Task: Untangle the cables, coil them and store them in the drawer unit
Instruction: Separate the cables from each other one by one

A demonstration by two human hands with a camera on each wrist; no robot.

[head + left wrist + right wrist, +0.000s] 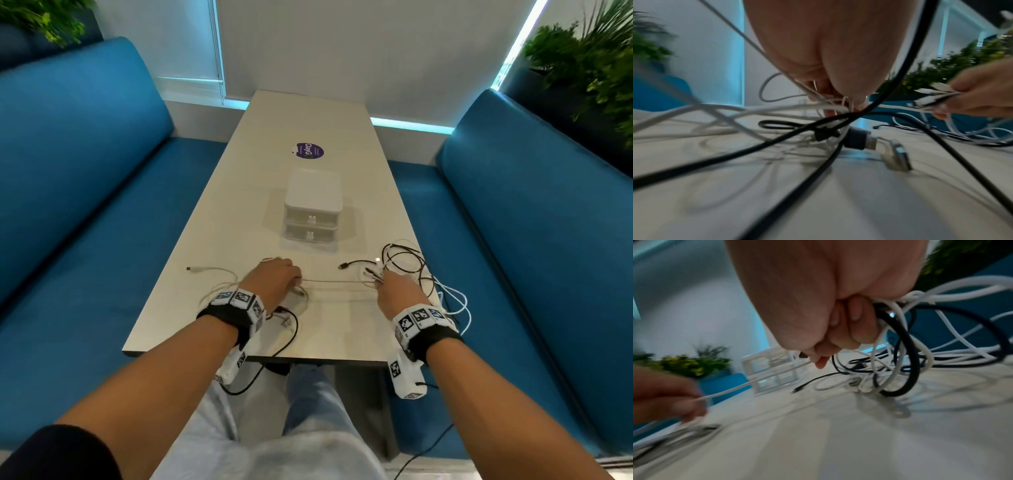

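Long pale table (318, 120) between two blue upholstered benches (78, 178); potted greenery seen at both far corners.

Drawer unit (312, 202), white and translucent, two drawers with small knobs, both closed, set at mid-table. A purple round sticker (310, 151) lies on the tabletop beyond it.

Left hand (274, 279) is lowered over the near-left part of the table, fingers curled down. In the left wrist view the fingertips (857, 104) are pinched together on thin white cable strands at the top of a loose tangle. A white cable (337, 281) is drawn fairly straight between the two hands, just above the tabletop.

Right hand (399, 291) is closed in a fist at the near-right. In the right wrist view the curled fingers (855, 316) are wrapped round a bundle of white and black loops (898, 353), which hangs down to the table surface; the straight white cable's end is pinched at the thumb side. Several plug ends are seen sticking out of this fist in the left wrist view.

More loops of black and white cable (411, 263) are spread on the table at the right edge, some spilling over it. A black cable (287, 329) and a USB plug (861, 139) lie under the left hand; a thin white cable with a connector (197, 270) lies to the left. A black lead is draped over the near table edge.
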